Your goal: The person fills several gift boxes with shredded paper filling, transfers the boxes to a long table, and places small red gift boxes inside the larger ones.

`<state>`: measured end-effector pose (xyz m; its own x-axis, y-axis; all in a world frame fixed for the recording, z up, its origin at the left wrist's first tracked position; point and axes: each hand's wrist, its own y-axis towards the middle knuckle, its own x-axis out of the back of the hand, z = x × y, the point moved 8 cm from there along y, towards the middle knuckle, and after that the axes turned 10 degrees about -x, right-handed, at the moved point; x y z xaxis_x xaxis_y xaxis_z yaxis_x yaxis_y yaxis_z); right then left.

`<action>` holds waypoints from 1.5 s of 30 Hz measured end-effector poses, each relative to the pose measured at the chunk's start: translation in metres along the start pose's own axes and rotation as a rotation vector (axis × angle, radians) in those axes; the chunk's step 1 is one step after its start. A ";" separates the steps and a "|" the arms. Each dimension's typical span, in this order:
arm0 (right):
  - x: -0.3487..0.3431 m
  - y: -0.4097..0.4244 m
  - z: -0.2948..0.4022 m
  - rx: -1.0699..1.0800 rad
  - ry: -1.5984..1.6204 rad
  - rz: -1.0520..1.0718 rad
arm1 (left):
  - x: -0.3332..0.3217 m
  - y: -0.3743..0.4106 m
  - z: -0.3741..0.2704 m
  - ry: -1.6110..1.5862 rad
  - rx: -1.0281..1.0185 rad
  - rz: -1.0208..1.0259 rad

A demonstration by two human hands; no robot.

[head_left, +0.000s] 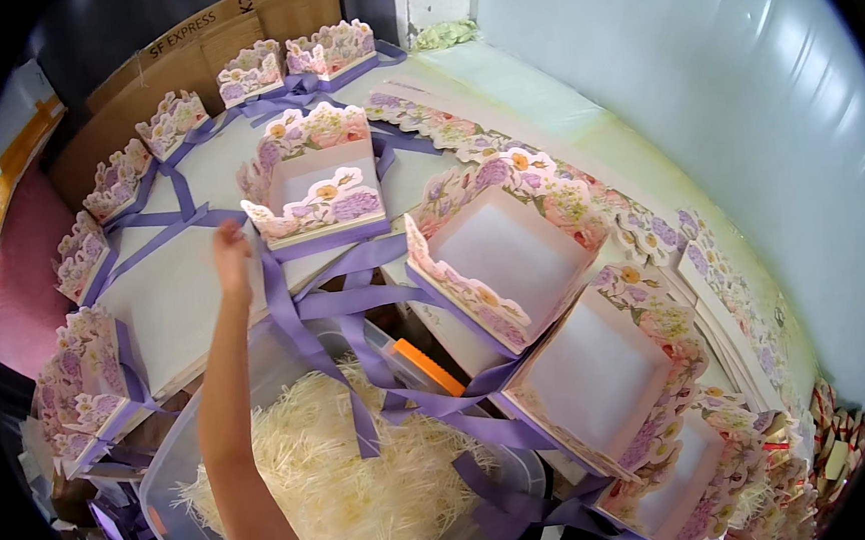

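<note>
My left hand (232, 250) reaches over the white work surface with its fingers bent. It is at the left corner of a floral paper box (328, 228) with scalloped cut-out edges. A purple ribbon (210, 216) passes right at the fingertips; whether they grip it cannot be made out. Only a bit of my right hand (733, 539) shows at the bottom edge, beside another floral box (680, 471), and its grasp is hidden. Below my left forearm, a clear plastic bin (162, 469) contains cream shredded paper filler (356, 471). Loose purple ribbons (364, 425) trail over it.
Two larger floral boxes (510, 253) (597, 371) stand at right, walls up. Several small floral boxes (170, 126) line the far left edge. Flat floral cut-outs (732, 309) lie along the right rim. Behind stands a cardboard sheet (199, 53). An orange latch (428, 366) shows beside the bin.
</note>
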<state>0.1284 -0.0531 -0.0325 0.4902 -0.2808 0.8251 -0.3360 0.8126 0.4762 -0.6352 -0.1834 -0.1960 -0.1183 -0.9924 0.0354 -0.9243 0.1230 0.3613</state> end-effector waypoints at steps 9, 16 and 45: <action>0.005 0.003 0.016 0.119 -0.049 0.006 | -0.051 -0.020 0.009 0.572 0.060 0.218; 0.015 0.012 0.039 0.137 0.026 0.010 | -0.052 -0.005 0.021 0.519 0.156 0.232; -0.357 0.115 0.474 0.844 0.490 0.222 | 0.159 -0.051 0.000 -0.041 0.478 0.364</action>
<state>-0.4668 -0.1017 -0.1282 0.5604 0.2293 0.7959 -0.8281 0.1391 0.5430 -0.6068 -0.3472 -0.2088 -0.4632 -0.8854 0.0391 -0.8812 0.4554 -0.1265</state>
